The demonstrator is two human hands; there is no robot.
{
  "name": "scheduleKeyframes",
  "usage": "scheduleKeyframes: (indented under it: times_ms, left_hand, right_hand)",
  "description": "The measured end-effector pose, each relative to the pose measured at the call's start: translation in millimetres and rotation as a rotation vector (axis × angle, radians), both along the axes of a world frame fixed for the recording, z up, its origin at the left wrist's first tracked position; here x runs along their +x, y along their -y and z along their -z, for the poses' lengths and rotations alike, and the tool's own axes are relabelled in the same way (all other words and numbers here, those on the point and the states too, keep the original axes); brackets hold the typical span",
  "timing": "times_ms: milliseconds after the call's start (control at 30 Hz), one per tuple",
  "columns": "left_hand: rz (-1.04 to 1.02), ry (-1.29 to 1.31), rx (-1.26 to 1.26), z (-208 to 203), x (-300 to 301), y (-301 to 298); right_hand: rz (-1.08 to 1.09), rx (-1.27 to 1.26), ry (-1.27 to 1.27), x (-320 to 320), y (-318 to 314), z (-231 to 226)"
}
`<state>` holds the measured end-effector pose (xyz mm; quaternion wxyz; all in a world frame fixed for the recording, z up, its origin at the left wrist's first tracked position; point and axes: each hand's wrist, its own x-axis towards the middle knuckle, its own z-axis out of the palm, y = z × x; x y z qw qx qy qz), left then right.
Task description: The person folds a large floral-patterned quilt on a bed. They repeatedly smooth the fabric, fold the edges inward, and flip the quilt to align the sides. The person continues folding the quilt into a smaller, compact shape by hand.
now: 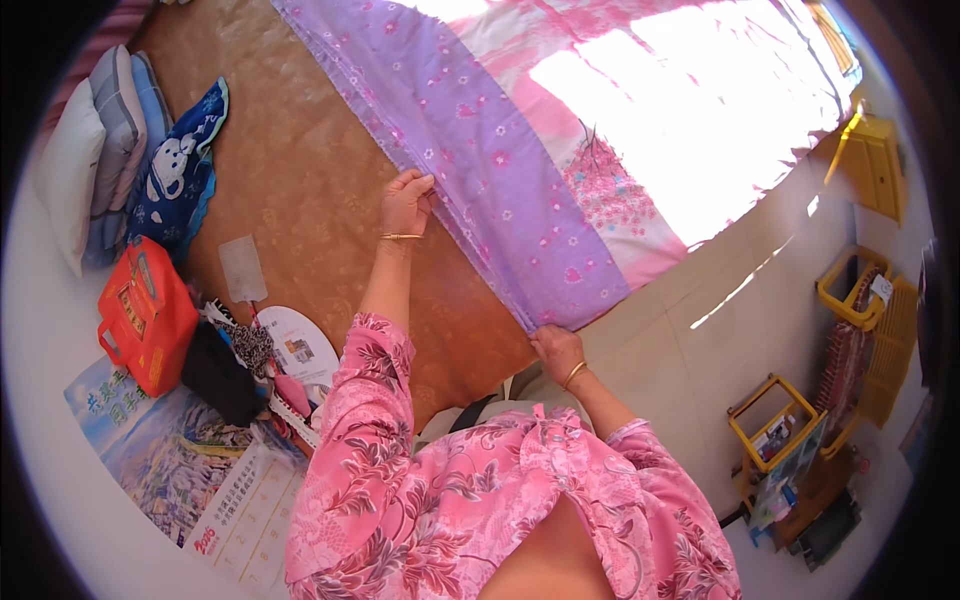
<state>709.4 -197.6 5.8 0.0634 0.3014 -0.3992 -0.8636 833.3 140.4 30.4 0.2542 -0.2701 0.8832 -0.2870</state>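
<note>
A quilt (500, 165) lies spread over the far and right part of a brown, leather-like bed surface (290, 140). Its near side is a lilac band with small flowers and hearts; beyond that it is pink and white with a blossom-tree print, partly bleached by sunlight. My left hand (407, 203) pinches the lilac edge midway along, with the fingers closed. At the near corner, over the bed's edge, my right hand (558, 350) grips the same edge, also closed. Between the two hands the edge runs in a fairly straight line with thin folds.
Pillows (112, 130) and a dark blue cushion (182, 170) lean at the left wall. An orange-red bag (148, 318), a black cloth (217, 375) and a round white fan (300, 345) lie nearer. A calendar (190, 470) hangs lower left. Yellow-framed furniture (772, 422) stands on the right.
</note>
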Motion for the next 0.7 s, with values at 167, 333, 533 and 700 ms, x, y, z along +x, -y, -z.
scheduleKeyframes:
  times_ms: [167, 333, 533, 700]
  left_hand:
    - [-0.028, -0.037, 0.159, 42, 15, -2]
    - [-0.152, 0.202, 0.108, 8, -20, -27]
    - [0.1, 0.325, -0.232, 10, -29, -23]
    - [-0.051, 0.157, -0.479, 37, -18, -16]
  right_hand:
    - [0.008, -0.024, 0.014, -1, 4, -1]
    - [0.041, -0.041, 0.016, 0, 0, 2]
    - [0.04, -0.046, 0.012, -2, 2, 1]
    - [0.02, 0.012, 0.029, -4, 2, 2]
